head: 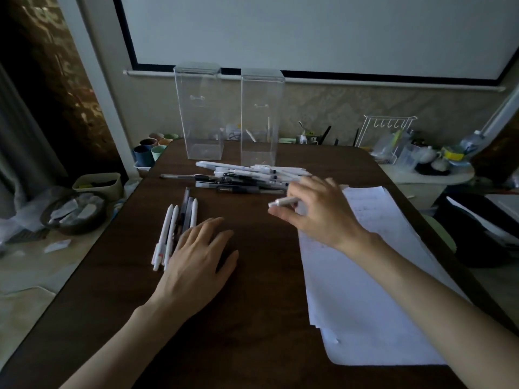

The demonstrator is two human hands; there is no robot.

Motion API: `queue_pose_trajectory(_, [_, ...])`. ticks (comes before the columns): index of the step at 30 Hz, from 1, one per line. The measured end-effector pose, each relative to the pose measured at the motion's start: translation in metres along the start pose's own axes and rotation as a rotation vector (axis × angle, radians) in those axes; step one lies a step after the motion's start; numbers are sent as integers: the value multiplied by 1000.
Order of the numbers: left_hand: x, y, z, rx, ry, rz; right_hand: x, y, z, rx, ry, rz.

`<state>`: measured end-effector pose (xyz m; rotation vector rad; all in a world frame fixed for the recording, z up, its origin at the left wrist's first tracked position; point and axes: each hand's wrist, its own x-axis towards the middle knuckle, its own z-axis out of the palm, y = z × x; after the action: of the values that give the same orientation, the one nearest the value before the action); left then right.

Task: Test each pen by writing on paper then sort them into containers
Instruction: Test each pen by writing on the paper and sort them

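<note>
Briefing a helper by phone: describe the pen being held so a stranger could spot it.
On the dark table, find the white paper on its right side. At the paper's far left edge the right hand pinches a white pen. It alone is lifted, unlike the pile behind and the row by the left hand.

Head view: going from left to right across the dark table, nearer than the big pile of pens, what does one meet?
Row of pens → left hand → right hand, pinching a white pen → paper.
</note>
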<state>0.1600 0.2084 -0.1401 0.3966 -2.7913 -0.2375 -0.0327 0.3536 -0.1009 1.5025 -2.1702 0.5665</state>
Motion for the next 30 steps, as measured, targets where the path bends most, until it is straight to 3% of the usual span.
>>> queue_pose_trajectory(5, [8, 38, -1, -98, -136, 320, -55, 50, -19, -49, -5, 144])
queue_pose_trajectory(10, [33, 86, 10, -166, -227, 571, -78, 62, -15, -134, 129, 167])
queue_pose_trajectory(14, [46, 107, 27, -173, -312, 749, -83, 77, -21, 83, 287, 244])
queue_pose_trajectory(19, [43, 106, 39, -159, -370, 763, -79, 63, -38, 773, 481, 604])
queue_pose_trajectory(23, [43, 108, 39, -174, -430, 746, -74, 51, -35, 914, 278, 811])
queue_pose_trajectory(25, [43, 108, 39, -170, -436, 729, -74, 47, -27, 920, 176, 803])
queue_pose_trajectory(30, [41, 106, 40, -151, -408, 701, -78, 51, -12, 820, 155, 817])
